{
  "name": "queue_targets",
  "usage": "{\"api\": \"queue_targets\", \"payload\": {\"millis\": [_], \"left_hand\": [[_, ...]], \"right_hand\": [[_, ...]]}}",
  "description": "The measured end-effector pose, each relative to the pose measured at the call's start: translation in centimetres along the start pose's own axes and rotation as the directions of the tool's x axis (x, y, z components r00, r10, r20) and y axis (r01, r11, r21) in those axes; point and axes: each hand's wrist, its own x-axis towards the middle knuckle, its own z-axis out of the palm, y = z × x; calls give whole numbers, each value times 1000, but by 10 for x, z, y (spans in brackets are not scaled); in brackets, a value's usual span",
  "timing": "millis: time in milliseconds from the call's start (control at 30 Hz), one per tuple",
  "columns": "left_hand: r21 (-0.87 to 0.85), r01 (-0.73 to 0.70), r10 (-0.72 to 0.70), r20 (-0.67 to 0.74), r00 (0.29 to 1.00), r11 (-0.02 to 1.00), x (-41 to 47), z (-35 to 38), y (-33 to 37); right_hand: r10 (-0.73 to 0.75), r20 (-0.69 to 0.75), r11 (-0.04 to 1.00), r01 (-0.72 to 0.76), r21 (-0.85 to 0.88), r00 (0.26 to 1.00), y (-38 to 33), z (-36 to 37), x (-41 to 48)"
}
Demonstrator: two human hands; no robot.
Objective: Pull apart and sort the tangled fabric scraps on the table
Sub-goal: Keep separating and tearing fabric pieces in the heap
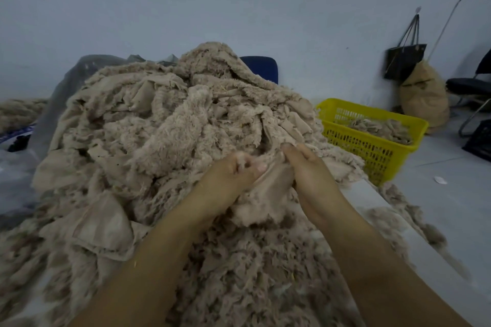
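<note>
The left hand (233, 174) and right hand (305, 167) pinch one beige scrap (268, 194) atop the heap (159, 127) on the desk (372, 198), though blur hides the exact grip. A hard tug could drag tangled neighbours over the desk's edge.

Single view, recorded from a camera worn at head height. It faces forward and down across the table (377, 202) onto the fabric scraps (159, 141), which fill the centre and left of frame at close range. The left hand (233, 170) and right hand (305, 167) enter from the bottom edge, nearest the lens. The wide angle takes in the wall (186, 8) along the top and a yellow basket (366, 146) farther off at right.
</note>
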Motion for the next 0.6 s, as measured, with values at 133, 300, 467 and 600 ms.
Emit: {"api": "queue_targets", "payload": {"millis": [133, 300, 467, 600], "left_hand": [[412, 18, -9, -24, 1000, 911, -1, -19, -2], [293, 163, -139, -100, 985, 942, -1, -36, -13], [96, 271, -242, -241, 940, 958, -5, -56, -22], [338, 77, -94, 34, 995, 938, -9, -57, 1]], "right_hand": [[28, -177, 944, 33, 329, 984, -12, -15, 11], [100, -236, 894, 17, 448, 967, -3, -24, 18], [216, -397, 834, 43, 550, 892, -4, -53, 24], [147, -206, 819, -2, 574, 967, -9, -54, 17]]}}
